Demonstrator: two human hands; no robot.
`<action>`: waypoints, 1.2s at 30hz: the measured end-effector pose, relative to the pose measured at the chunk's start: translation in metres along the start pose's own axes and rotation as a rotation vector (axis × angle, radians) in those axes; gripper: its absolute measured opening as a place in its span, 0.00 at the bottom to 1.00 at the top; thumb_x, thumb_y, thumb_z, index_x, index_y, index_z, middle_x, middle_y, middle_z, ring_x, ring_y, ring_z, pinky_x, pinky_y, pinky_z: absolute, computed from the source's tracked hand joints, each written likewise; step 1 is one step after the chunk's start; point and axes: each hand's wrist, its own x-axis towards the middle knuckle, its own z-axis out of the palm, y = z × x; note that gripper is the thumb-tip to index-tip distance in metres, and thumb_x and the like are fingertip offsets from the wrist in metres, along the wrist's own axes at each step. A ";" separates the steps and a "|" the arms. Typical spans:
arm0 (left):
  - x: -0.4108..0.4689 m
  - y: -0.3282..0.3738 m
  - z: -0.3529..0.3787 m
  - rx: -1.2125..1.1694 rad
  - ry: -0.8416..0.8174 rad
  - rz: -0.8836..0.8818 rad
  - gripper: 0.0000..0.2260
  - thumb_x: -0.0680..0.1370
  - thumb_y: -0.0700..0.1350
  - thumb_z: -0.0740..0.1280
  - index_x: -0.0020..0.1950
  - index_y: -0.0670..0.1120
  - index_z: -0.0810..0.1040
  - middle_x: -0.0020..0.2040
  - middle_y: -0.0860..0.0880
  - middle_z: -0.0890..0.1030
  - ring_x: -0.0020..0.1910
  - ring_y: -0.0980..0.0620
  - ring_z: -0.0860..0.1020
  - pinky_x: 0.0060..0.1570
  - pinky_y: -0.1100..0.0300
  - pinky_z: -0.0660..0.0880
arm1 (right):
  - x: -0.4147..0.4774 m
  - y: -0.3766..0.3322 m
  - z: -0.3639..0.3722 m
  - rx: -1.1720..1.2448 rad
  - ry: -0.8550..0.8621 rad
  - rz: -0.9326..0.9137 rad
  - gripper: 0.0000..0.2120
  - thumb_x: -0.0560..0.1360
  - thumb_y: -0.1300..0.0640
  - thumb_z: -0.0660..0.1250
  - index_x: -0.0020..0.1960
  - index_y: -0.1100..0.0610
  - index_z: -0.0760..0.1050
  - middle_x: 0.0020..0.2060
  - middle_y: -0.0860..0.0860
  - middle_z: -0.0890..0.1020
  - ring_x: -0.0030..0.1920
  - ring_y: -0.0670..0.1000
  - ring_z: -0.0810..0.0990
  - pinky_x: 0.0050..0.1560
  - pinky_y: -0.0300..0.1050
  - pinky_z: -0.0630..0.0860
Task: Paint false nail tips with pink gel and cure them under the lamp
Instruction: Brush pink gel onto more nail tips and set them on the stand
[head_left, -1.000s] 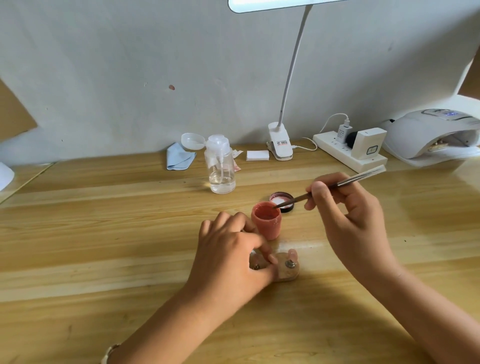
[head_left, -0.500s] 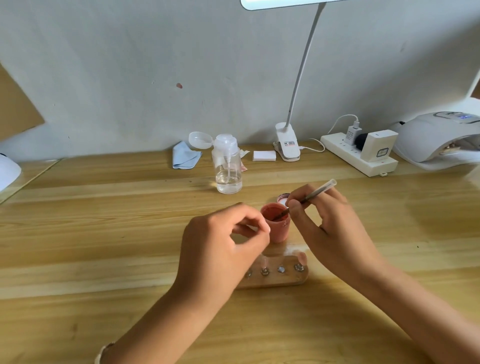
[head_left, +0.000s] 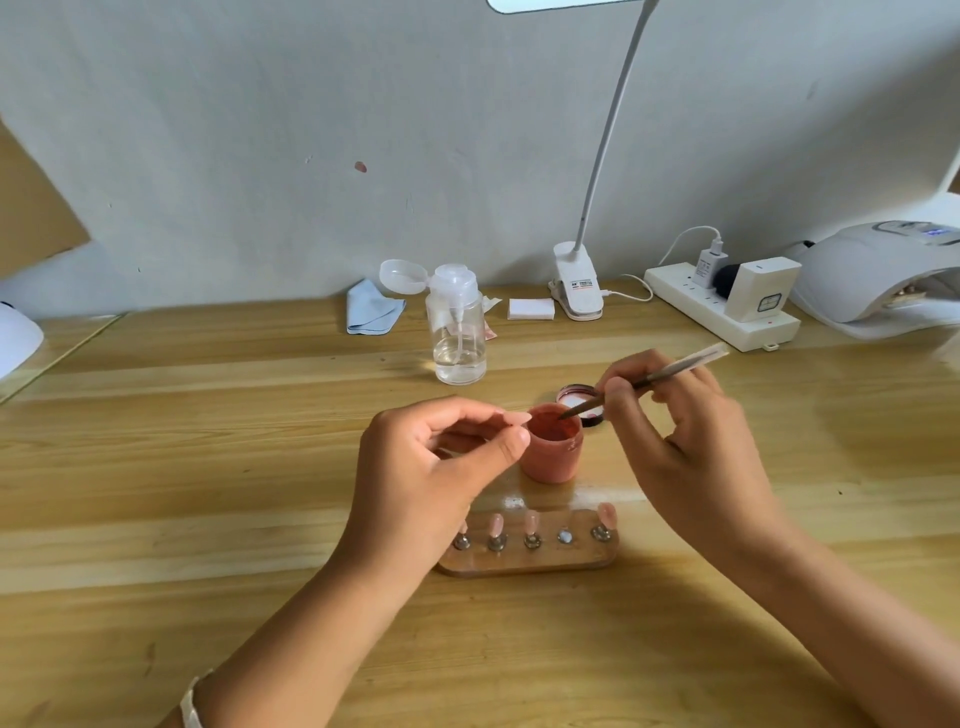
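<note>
Now nail tip (head_left: 514, 417) between left fingers (head_left: 467, 410)

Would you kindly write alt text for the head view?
A right hand dips a brush into a pink gel jar while the left hand pinches a nail tip beside it. A holder of tips lies nearer on a wooden table.

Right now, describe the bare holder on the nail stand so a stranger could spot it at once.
On the wooden table, just in front of the pink gel jar, lies an oblong nail stand with a row of five metal holders. The bare holder is second from the right end. Unlike its neighbours on either side, it carries no pink nail tip.
</note>
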 end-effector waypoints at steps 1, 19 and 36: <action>0.000 -0.001 0.000 0.002 0.000 0.004 0.07 0.70 0.44 0.78 0.44 0.56 0.87 0.40 0.54 0.86 0.37 0.47 0.83 0.31 0.42 0.79 | 0.000 0.000 -0.002 0.044 0.035 0.019 0.07 0.79 0.55 0.62 0.44 0.51 0.76 0.41 0.44 0.81 0.49 0.41 0.76 0.48 0.28 0.67; 0.002 -0.004 0.001 0.018 -0.055 -0.029 0.04 0.71 0.43 0.77 0.43 0.52 0.87 0.37 0.55 0.85 0.30 0.61 0.76 0.26 0.73 0.68 | -0.009 -0.014 -0.015 0.728 0.070 0.072 0.07 0.78 0.61 0.61 0.45 0.57 0.77 0.37 0.45 0.82 0.40 0.44 0.81 0.49 0.32 0.74; 0.002 -0.004 0.002 -0.023 -0.076 -0.068 0.04 0.70 0.45 0.78 0.44 0.49 0.87 0.40 0.53 0.86 0.36 0.60 0.80 0.32 0.71 0.72 | -0.007 -0.011 -0.015 0.683 0.122 0.131 0.09 0.75 0.64 0.59 0.42 0.58 0.77 0.34 0.44 0.81 0.38 0.42 0.80 0.46 0.31 0.74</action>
